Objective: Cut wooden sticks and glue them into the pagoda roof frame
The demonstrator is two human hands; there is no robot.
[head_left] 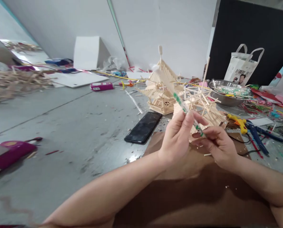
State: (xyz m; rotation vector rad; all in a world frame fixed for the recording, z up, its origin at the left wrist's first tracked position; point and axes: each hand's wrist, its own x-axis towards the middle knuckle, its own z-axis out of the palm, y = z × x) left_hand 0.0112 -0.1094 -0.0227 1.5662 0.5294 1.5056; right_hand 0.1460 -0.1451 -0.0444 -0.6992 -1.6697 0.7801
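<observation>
Both hands hold a slim pack of plastic-wrapped chopsticks, a clear sleeve with green print, tilted up to the left; its far end is blurred. My left hand is closed round its middle. My right hand pinches its lower end between thumb and fingers. Right behind the hands stands a partly built model of pale wooden sticks, with sticks jutting up, partly hidden by my hands. Farther back is a tiered wooden-stick pavilion with a pointed roof. Beneath my hands lies a brown board.
A black phone lies left of my hands. At the right are a yellow glue gun, blue-handled pliers and a metal bowl of similar wrapped packs. A white bag stands behind it. Purple boxes and a wood pile are leftward.
</observation>
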